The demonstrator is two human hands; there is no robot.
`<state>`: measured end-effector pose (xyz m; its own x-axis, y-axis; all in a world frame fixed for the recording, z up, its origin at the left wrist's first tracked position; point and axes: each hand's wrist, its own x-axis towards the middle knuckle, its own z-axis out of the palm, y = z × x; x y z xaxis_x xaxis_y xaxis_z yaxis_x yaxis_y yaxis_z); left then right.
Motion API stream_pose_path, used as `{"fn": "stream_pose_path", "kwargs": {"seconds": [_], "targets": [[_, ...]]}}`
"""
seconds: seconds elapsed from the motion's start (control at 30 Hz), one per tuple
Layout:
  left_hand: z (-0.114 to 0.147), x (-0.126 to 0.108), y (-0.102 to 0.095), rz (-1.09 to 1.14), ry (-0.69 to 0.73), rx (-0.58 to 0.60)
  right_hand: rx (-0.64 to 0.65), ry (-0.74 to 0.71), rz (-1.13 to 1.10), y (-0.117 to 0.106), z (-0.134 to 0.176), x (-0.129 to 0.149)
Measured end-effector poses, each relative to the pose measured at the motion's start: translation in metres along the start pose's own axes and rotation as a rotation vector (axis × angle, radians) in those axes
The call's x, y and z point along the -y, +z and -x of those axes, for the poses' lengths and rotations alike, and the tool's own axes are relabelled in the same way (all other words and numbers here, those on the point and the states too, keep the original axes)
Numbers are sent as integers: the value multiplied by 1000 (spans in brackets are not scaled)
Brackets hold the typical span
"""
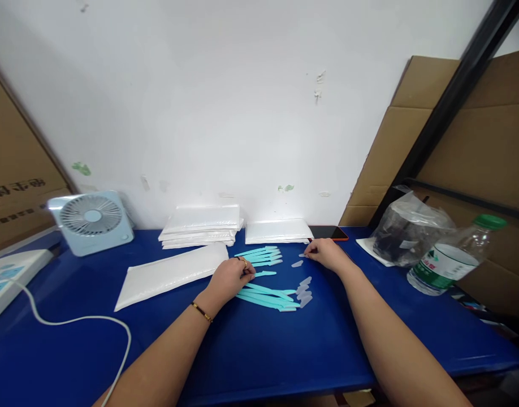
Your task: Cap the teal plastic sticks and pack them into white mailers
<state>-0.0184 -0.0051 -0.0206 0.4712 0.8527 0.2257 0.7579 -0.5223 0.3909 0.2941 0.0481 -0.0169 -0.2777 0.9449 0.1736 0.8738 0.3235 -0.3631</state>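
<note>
My left hand [233, 276] pinches the handle of a turquoise eyebrow razor [266, 273], its blade end pointing right. Behind that razor lies a row of turquoise razors [259, 256], and a looser bunch of several razors [266, 297] lies in front. My right hand [325, 254] is closed at the fingertips on a small translucent blade cap [302, 255]. Close by on the table rests another loose cap [297, 264]. A small cluster of caps [304, 292] sits right of the front bunch.
On the blue table [259, 350], white padded mailers [200, 223] are stacked at the back, with another stack [279, 230] beside them. One mailer [170, 274] lies left. A phone [329, 232], bagged cup [406, 232], water bottle [448, 263], fan [92, 220] and white cable [85, 318] surround the work area.
</note>
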Motion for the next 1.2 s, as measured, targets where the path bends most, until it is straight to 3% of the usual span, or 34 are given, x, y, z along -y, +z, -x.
{"fn": "stream_pose_path", "kwargs": {"seconds": [0.1, 0.23, 0.63, 0.83, 1.07, 1.2], "targets": [[-1, 0, 1, -8, -7, -1, -63, 10, -44, 6, -5, 7], [-1, -1, 1, -5, -14, 2, 13, -24, -151, 11, -9, 14], [0, 0, 1, 16, -3, -2, 40, 14, -142, 6, -4, 19], [0, 0, 2, 20, -19, 7, 43, -229, -136, 2, -4, 21], [-1, 0, 2, 6, -13, 10, 99, -158, -193, 4, -5, 22], [-1, 0, 2, 2, -10, 10, 154, -190, -303, 8, -3, 24]]}}
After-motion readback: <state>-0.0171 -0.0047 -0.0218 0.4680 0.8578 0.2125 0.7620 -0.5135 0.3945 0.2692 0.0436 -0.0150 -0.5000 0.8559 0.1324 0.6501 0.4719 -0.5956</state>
